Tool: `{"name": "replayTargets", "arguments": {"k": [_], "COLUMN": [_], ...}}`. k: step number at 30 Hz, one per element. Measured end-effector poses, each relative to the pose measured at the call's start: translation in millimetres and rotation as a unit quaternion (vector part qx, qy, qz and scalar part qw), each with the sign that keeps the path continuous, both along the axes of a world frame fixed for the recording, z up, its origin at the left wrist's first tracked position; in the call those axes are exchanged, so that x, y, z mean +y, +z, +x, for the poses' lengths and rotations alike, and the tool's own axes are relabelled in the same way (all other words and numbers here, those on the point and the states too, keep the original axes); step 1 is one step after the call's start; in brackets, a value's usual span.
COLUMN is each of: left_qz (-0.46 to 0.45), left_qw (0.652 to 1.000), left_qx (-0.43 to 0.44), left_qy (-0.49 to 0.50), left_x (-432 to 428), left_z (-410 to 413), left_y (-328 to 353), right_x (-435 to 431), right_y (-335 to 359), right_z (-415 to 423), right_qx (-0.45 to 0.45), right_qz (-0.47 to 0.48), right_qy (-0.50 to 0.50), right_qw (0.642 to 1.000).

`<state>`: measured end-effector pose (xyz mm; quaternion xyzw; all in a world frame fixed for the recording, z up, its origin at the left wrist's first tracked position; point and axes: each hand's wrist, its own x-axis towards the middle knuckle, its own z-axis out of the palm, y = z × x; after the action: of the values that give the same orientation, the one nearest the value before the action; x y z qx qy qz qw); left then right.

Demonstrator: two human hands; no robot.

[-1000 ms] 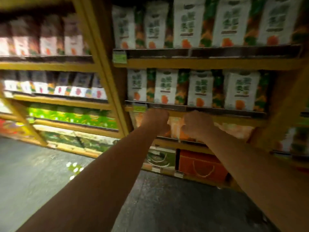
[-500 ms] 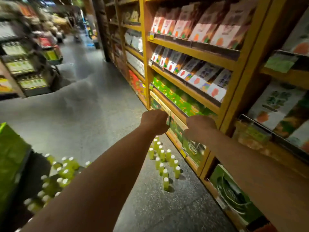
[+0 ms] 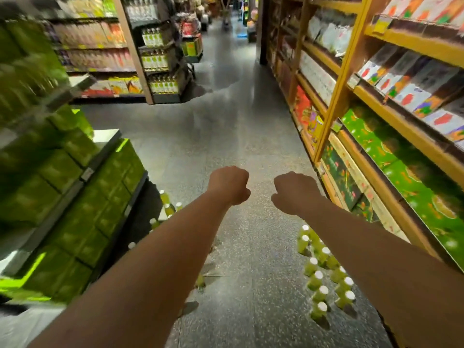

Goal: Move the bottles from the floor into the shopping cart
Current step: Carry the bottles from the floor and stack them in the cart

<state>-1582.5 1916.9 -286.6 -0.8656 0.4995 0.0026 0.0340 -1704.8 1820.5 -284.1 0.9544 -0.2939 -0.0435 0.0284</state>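
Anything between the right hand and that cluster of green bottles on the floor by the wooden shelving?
Nothing visible. The right hand is fisted, empty, up over bare floor; the green bottles stand below it, partly hidden by the right forearm. No shopping cart is in view.

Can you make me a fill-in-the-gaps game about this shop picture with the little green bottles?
1. The bottles under the right arm stand on the ____.
2. Both hands, left hand and right hand, are closed into ____.
3. The bottle caps are ____ in colour.
4. The yellow shelves are on the person's ____ side.

Missing words: floor; fists; white; right
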Motion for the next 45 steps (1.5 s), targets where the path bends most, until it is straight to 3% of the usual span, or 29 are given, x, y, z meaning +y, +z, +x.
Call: {"name": "replayTargets", "arguments": {"k": [9, 17, 34, 39, 45], "left_qz": [0.023, 0.013, 0.004, -0.026, -0.058], "left_qw": [0.993, 0.970, 0.903, 0.852, 0.759], "left_qx": [0.014, 0.022, 0.056, 0.061, 0.104], "left_qy": [0.111, 0.243, 0.427, 0.519, 0.640], "left_x": [-52.3, -102.1, -112.2, -120.5, -135.0], "left_z": [151.1, 285.3, 539.3, 599.5, 642.0], "left_y": [-37.8, -37.8, -62.5, -85.5, -129.6], "right_x": [-77.6, -158.8, -164.5, -164.4, -168.5], "right_y": [-39.4, -34.0, -68.1, -91.9, -131.2], "right_z": [183.7, 350.8, 665.0, 753.6, 834.3], "right_qx": [0.006, 0.042, 0.090, 0.075, 0.096], "right_qz": [0.011, -0.002, -0.016, -0.025, -0.022], "right_qy": [0.131, 0.238, 0.444, 0.537, 0.643], "right_qw": [0.991, 0.970, 0.891, 0.840, 0.760]}}
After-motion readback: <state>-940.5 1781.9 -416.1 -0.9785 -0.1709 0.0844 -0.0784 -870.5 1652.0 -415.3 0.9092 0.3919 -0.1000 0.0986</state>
